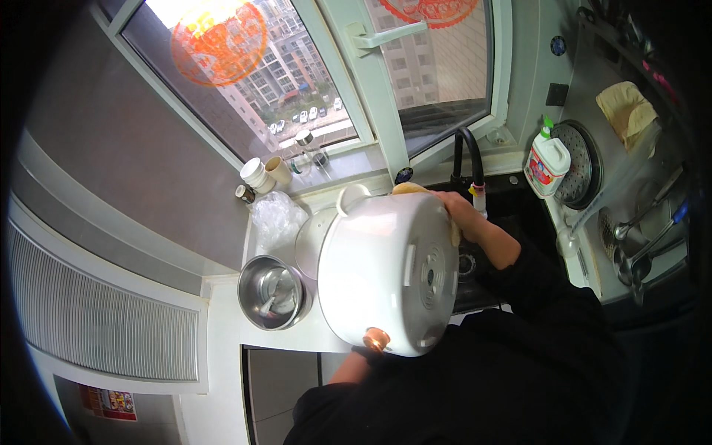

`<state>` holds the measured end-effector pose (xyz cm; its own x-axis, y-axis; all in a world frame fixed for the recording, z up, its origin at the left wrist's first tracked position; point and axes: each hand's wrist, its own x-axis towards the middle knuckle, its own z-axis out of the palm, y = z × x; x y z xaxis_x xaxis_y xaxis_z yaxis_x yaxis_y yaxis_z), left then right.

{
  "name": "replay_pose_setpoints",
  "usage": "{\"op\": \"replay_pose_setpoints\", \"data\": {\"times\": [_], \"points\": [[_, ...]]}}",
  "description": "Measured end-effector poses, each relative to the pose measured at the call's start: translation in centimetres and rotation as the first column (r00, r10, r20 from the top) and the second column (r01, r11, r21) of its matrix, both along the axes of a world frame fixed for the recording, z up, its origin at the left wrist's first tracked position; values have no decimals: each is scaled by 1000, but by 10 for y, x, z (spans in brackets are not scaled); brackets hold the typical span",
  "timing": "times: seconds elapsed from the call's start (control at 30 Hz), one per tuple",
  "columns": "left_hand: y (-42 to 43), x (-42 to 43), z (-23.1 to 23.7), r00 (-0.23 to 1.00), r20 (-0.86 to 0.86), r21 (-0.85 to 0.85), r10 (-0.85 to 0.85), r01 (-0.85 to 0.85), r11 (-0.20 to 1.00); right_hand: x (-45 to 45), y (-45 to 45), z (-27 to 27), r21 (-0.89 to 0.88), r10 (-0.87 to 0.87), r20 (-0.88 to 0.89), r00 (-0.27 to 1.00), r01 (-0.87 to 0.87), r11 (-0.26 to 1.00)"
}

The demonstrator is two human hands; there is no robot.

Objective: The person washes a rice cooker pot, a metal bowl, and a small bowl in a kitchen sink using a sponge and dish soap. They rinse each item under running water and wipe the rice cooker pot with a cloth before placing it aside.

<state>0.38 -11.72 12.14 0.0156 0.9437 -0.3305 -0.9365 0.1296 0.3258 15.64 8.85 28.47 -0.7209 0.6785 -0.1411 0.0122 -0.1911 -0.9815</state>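
Note:
A large white round appliance body [361,267], perhaps a cooker, is tipped on its side over the counter, its vented underside turned towards the sink. My right hand [459,214] is at its upper right edge, with a yellow cloth [411,188] between the fingers and the white surface. Low on the near side, my left hand [376,338] supports the body; most of its fingers are hidden. A steel pot [271,293] with metal and clear items inside stands to the left. Behind the white body a round pale lid or dish [312,239] partly shows.
A black sink [506,222] with a black faucet [470,150] lies to the right, beside a white detergent bottle [547,167] and hanging ladles [628,264]. A crumpled plastic bag [276,219], stacked cups [257,174] and a glass bottle [311,147] stand near the window.

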Motion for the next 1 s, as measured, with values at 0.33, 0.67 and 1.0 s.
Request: {"op": "replay_pose_setpoints", "data": {"times": [0.33,0.67,1.0], "points": [[15,-4,-8,971,-179,-31,156,-164,986,8,-84,-108,-722,-24,-478,878,-378,579],[32,-14,-17,717,-561,61,414,-463,884,24,-89,-105,-782,-65,-391,918,-295,549],[25,-17,0,740,-509,-30,440,-526,850,23,-90,-23,180,-155,-129,980,177,968]]}}
